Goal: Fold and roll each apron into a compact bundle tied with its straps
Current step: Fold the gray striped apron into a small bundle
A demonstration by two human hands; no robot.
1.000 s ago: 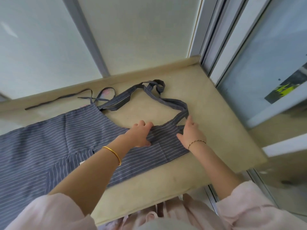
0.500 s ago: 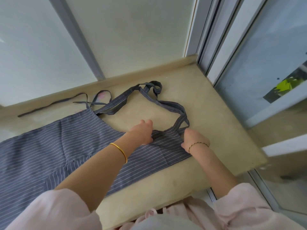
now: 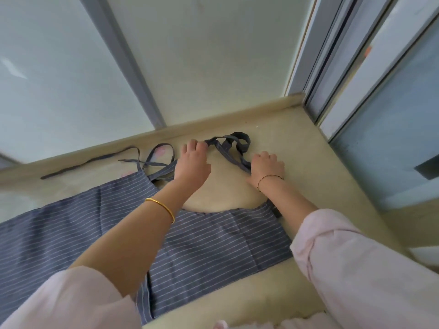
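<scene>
A blue-grey apron (image 3: 204, 243) with thin white stripes lies flat on a beige ledge (image 3: 316, 176). Its neck strap (image 3: 237, 141) loops toward the back wall. My left hand (image 3: 193, 161) rests fingers-down on the left run of that strap. My right hand (image 3: 267, 166) presses on the strap's right run. Whether either hand pinches the strap is hidden under the fingers. A waist tie (image 3: 90, 160) trails left along the back edge.
The ledge ends at a frosted panel wall (image 3: 213, 67) behind and a sliding window frame (image 3: 332, 91) on the right. The ledge's front edge (image 3: 237, 317) runs close to my body. Bare beige surface lies right of the apron.
Both hands left the apron's bib edge and moved forward onto the neck strap. The view has come closer to the ledge.
</scene>
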